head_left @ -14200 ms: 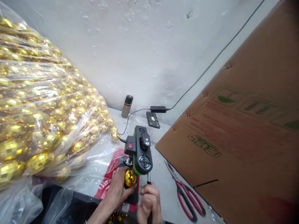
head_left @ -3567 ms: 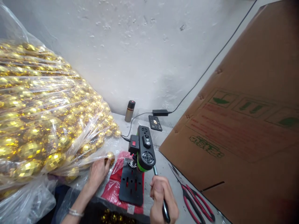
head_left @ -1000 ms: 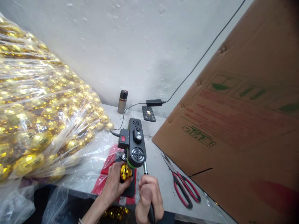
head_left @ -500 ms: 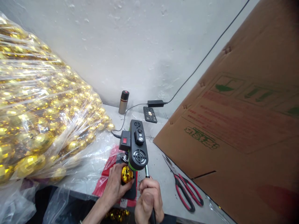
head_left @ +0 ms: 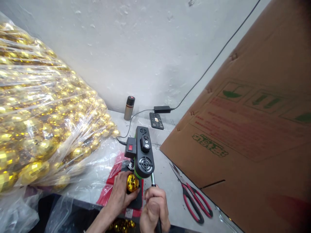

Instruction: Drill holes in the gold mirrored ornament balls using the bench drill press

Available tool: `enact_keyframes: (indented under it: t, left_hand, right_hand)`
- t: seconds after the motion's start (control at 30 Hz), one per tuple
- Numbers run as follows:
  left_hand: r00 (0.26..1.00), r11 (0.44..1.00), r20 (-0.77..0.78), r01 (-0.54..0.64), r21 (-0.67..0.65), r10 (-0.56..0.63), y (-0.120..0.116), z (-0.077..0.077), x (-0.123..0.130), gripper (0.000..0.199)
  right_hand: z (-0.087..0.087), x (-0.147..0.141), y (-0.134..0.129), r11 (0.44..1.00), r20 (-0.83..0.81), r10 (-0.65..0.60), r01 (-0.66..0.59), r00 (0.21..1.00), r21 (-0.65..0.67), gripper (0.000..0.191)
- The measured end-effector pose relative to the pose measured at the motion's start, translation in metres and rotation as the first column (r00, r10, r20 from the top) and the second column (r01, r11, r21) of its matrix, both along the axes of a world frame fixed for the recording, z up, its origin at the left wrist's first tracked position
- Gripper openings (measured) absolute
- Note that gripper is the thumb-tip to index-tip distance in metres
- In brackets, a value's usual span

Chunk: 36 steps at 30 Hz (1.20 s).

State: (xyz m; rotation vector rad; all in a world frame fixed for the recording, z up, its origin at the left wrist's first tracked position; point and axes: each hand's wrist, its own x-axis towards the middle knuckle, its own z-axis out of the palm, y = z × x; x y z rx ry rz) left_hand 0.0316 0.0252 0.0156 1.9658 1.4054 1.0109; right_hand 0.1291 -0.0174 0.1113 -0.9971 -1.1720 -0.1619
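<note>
My left hand point(head_left: 120, 191) is closed around a shiny gold faceted ball point(head_left: 132, 183), thumb and fingers on its sides. The ball sits under the front end of a small black bench drill press point(head_left: 145, 152), over its dark base point(head_left: 136, 202). A red switch point(head_left: 130, 147) shows on a box at the machine's left side. My right hand point(head_left: 155, 208) is wrapped round the machine's lever handle point(head_left: 153, 179), which has a metal rod and black grip. Whether a bit touches the ball is hidden by the machine's head.
A big clear plastic bag of gold balls point(head_left: 55, 113) fills the left. Red-and-black scissors point(head_left: 194, 199) lie beside a large cardboard box point(head_left: 243, 129) at right. A spray can point(head_left: 129, 108), phone point(head_left: 156, 120) and power adapter point(head_left: 162, 109) stand or lie near the wall.
The view has shifted very slightly. Both hands keep their places on the ball and the lever handle, with no clear movement of the machine.
</note>
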Motion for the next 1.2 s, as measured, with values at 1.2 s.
enact_keyframes:
  t: [1.2]
  left_hand:
    - [0.999, 0.996, 0.029, 0.039, 0.074, -0.041, -0.022, -0.012, -0.017, 0.05]
  right_hand:
    - [0.073, 0.013, -0.009, 0.97, -0.012, 0.123, -0.123, 0.992, -0.212, 0.033]
